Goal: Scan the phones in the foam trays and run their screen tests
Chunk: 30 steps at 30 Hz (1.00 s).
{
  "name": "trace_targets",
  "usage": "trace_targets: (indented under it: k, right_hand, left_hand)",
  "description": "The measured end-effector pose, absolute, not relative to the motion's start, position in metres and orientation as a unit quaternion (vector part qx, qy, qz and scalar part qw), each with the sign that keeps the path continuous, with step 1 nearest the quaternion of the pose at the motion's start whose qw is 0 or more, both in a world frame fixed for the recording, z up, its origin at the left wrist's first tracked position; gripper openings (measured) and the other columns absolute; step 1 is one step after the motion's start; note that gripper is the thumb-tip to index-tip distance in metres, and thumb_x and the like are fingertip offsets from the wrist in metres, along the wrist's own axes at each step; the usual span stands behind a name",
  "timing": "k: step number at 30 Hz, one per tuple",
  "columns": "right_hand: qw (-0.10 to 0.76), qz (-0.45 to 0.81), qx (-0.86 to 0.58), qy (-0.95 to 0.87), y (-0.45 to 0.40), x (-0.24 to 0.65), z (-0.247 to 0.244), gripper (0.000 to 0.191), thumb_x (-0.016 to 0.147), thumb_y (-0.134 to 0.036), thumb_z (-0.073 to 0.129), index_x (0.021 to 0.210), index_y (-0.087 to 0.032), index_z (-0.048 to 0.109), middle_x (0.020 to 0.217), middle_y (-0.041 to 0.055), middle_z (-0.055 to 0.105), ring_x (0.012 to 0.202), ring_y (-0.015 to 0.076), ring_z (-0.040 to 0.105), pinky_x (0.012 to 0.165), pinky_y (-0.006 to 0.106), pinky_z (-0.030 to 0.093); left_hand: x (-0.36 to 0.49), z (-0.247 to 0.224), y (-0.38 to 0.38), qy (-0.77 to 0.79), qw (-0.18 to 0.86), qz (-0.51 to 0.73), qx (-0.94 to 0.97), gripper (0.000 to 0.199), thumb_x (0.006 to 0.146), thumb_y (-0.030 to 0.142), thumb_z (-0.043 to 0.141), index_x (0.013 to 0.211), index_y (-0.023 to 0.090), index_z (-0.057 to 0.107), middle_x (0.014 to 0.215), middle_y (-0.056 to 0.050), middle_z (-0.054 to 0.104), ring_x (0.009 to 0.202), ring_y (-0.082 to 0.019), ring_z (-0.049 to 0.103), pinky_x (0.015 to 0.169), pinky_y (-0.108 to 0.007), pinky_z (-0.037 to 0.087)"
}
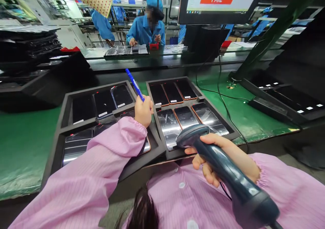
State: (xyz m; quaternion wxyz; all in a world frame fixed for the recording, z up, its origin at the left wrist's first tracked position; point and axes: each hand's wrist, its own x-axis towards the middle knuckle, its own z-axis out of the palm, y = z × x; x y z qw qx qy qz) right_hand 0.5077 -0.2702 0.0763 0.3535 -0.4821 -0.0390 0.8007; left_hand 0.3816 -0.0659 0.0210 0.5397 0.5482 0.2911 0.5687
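Barcode scanner [230,172], dark and glossy, is filling the foreground; right grip [238,157] is wrapping round its handle, fingers curling beneath. Scanner head is pointing toward the left side of that grip, overlapping the right phones [186,115] in view. Judged: rigid plastic, fairly light, slightly slippery; handle just behind the head is offering the best hold. Left grip [144,112] is clenching a slim blue marker [134,84], its far end tilting up and away; likely light, stiff, prone to rolling, best held mid-barrel. Under left grip and forearm, a foam tray [61,120] is carrying the left phones [104,104]; just right of that grip, a second tray [150,98] is carrying six. Foam is appearing matte and yielding, phone faces flat, mirror-smooth, probably fragile, favouring edge holds. Beyond right grip, a thin cable [219,70] is curving over the green surface [22,134]
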Motion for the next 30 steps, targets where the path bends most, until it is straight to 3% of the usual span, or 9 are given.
trace_targets:
  k: [9,21,30]
  right_hand:
    - [0.368,0.796,-0.477,-0.051,-0.266,0.504,0.082,0.04,0.082,-0.042,0.034,0.089,-0.01,0.057,0.058,0.0054,0.064,0.038,0.0161,0.06,0.033,0.021,0.045]
    - [0.385,0.831,-0.395,-0.068,-0.247,0.512,0.075,0.046,0.082,-0.045,0.024,0.088,-0.011,0.054,0.066,0.0102,0.068,0.046,0.0227,0.065,0.038,0.027,0.05]
    - [0.347,0.845,-0.404,-0.043,-0.257,0.511,0.057,0.05,0.082,-0.05,0.021,0.089,-0.012,0.053,0.066,0.0113,0.068,0.046,0.0229,0.065,0.037,0.027,0.05]
  left_hand:
    - [0.381,0.023,-0.067,0.29,0.541,0.567,0.55,0.024,0.076,0.037,0.052,0.069,0.023,0.034,0.045,0.012,0.04,0.03,-0.005,0.034,0.033,-0.019,0.032]
    - [0.376,0.02,-0.065,0.319,0.527,0.548,0.566,0.024,0.08,0.039,0.045,0.068,0.021,0.035,0.049,0.01,0.04,0.033,-0.004,0.037,0.037,-0.018,0.032]
    - [0.375,0.019,-0.064,0.315,0.535,0.547,0.562,0.027,0.079,0.042,0.048,0.068,0.022,0.034,0.049,0.011,0.04,0.033,-0.005,0.037,0.037,-0.019,0.034]
